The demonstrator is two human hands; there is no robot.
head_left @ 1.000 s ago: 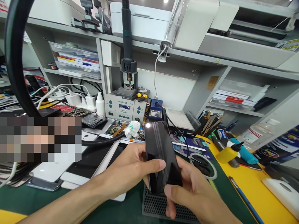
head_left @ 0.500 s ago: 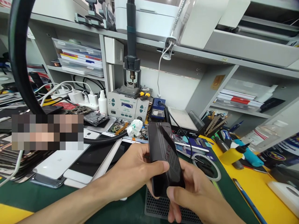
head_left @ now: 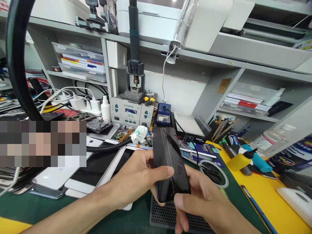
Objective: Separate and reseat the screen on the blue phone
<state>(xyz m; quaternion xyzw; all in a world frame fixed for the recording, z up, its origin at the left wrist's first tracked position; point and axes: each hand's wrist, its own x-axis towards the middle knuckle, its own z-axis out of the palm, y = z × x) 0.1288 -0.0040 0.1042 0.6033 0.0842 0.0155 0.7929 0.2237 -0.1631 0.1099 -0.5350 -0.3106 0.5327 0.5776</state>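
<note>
A black smartphone (head_left: pixel 168 156) with a dark, glossy screen is held up between both hands in the middle of the view. Around its left edge my left hand (head_left: pixel 143 172) is closed, the thumb lying across the screen and the fingers behind. My right hand (head_left: pixel 204 198) grips the lower right side, its thumb at the bottom edge of the screen. Faint reflections run over the glass. Below the phone lies a dark mat with a honeycomb pattern (head_left: pixel 161 214), partly covered by the right hand.
A hot-air rework station (head_left: pixel 131 110) stands behind, with a crumpled white tissue (head_left: pixel 139 134) in front. White tablets and phones (head_left: pixel 56 172) are piled at left beside a blurred patch. A yellow bottle (head_left: pixel 240 161) and a blue pen-like tool (head_left: pixel 258 208) lie at right.
The phone has tilted slightly, so the reflection on its screen has shifted and faded. Both hands keep their hold, and the whole view has moved a little.
</note>
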